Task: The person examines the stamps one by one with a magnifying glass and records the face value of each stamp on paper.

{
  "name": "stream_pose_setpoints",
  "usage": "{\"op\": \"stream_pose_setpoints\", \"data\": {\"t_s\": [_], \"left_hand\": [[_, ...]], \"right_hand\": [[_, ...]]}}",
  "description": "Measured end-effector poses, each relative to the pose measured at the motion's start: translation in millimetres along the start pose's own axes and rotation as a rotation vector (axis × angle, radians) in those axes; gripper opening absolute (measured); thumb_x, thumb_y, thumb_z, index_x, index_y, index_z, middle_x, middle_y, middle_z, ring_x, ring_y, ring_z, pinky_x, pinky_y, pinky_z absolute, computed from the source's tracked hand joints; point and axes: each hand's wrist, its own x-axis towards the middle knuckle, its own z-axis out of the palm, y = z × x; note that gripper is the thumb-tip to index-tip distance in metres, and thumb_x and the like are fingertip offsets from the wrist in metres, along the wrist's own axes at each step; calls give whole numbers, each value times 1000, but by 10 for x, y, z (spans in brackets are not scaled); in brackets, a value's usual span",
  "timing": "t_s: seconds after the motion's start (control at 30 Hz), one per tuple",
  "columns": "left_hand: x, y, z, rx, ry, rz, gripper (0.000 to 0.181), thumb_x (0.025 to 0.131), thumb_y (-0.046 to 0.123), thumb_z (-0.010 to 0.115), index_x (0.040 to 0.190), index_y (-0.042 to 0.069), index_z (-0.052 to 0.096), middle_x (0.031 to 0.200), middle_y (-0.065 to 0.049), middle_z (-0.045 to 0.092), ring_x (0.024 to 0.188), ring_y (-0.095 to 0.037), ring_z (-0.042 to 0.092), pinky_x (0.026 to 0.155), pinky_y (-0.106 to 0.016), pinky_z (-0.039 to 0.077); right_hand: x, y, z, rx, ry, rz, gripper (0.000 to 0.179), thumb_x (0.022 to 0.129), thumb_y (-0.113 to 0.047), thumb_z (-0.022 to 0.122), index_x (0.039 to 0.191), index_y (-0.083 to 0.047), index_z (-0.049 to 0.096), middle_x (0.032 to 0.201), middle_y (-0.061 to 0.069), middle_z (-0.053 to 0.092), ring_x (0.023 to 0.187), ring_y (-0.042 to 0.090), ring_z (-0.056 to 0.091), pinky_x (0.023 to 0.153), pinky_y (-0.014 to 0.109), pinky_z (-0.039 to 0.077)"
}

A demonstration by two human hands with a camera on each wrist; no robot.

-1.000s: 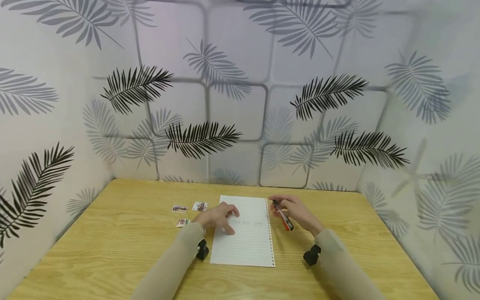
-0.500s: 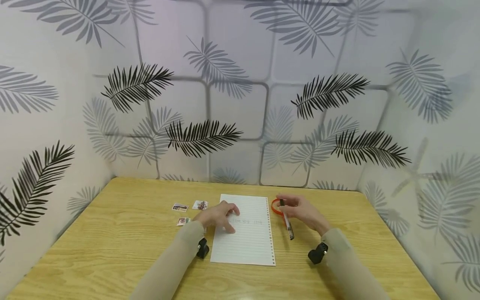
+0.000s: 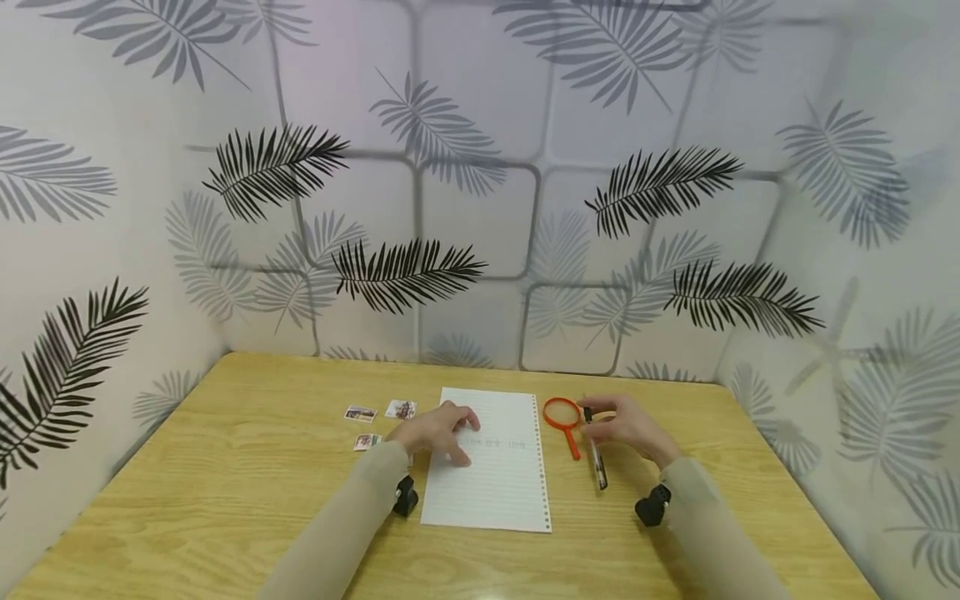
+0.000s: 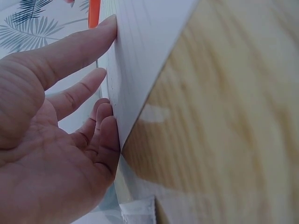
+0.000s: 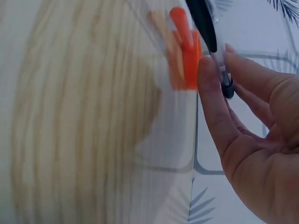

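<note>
A sheet of lined, punched paper point(image 3: 487, 496) lies on the table with faint handwriting across its middle. My left hand point(image 3: 433, 432) rests on the paper's left side, its fingers spread and lightly bent, holding nothing. To the right of the sheet, my right hand point(image 3: 632, 428) pinches a clear-barrelled pen with black ends point(image 3: 597, 465) between thumb and fingers. In the right wrist view the pen point(image 5: 203, 23) slants down into the fingertips point(image 5: 210, 70). Between the paper and that hand, a red magnifying glass point(image 3: 572, 443) lies flat, its handle pointing toward me.
Several small stamp-like pictures, including one stamp point(image 3: 361, 414) and another stamp point(image 3: 401, 409), lie left of the paper; one is partly covered by my left arm. A leaf-patterned backdrop point(image 3: 472, 225) stands behind the wooden table point(image 3: 225, 467).
My right hand has moved right with the pen, away from the paper's edge, and the red magnifying glass now shows in full view. The left hand has stayed put.
</note>
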Motion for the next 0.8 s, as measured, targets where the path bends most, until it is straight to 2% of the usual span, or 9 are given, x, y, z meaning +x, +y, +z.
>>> {"op": "stream_pose_setpoints", "data": {"t_s": [0.13,0.4,0.47,0.6,0.8], "left_hand": [[-10,18,-8,-8,-9,7,47,77,6,82,116,17,59,121,-7,44,110,-23,40,97,-43,39],[-27,19,-5,-3,-12,2,47,77,6,82,117,17,59,120,-7,44,109,-23,40,96,-43,39],[-26,17,-4,1,-10,6,47,77,6,82,117,16,59,121,-7,45,110,-23,40,96,-44,39],[-33,19,-7,4,-8,8,48,77,6,82,118,16,59,123,-7,45,113,-23,42,100,-45,39],[-57,33,-5,-3,-11,11,49,76,5,83,118,15,59,124,-9,46,114,-25,42,100,-46,39]], "right_hand": [[-22,39,-53,-57,31,16,55,88,-2,69,138,8,49,134,36,47,101,31,67,80,36,58],[-15,127,-158,-145,25,30,53,88,-3,70,137,8,51,132,33,52,91,22,68,74,32,57],[-8,141,-174,-143,26,32,52,88,-2,70,136,9,51,133,33,51,91,24,69,73,31,57],[2,142,-180,-210,39,9,50,86,-4,72,132,9,55,131,30,56,97,27,67,72,28,56],[-3,126,-142,-269,44,15,48,84,-4,74,128,9,59,118,26,64,93,25,66,70,30,54]]}}
